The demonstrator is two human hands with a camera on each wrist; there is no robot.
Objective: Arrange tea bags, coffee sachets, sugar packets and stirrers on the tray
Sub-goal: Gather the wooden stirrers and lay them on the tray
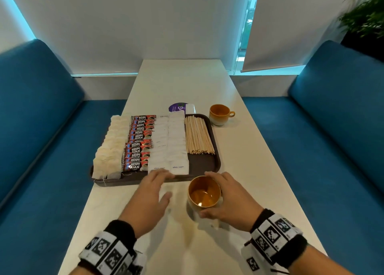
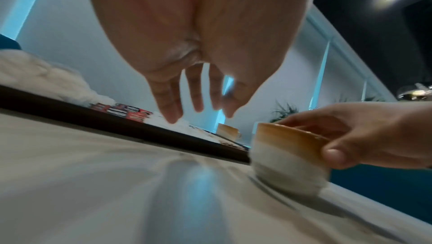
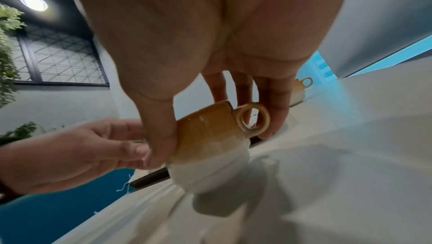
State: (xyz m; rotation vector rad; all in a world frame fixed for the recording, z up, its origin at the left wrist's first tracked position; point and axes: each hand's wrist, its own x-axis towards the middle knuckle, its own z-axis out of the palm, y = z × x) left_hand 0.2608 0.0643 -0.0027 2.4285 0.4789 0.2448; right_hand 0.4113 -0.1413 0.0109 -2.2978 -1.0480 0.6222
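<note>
Nearest us, our right hand (image 1: 226, 200) has its grip round the orange cup (image 1: 204, 191), just before the tray (image 1: 205, 164), likely to keep it clear; our left hand (image 1: 152, 193), grip wide and holding nothing, reaches the tray's near edge at the sugar packets (image 1: 169, 143); on the tray: one tea bag row (image 1: 110, 145), one row of Kopi Juan coffee sachets (image 1: 139, 142), two sugar rows, one stirrer bundle (image 1: 198, 136); beyond it, a second cup (image 1: 219, 114).

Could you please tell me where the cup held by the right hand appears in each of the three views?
Head: the held cup sits low, right of centre, near the tray's front edge.
Left wrist: the cup is at right of centre, the right hand gripping it.
Right wrist: the cup is central, handle facing the camera.
Shared landmark: the second cup farther back on the table.
</note>
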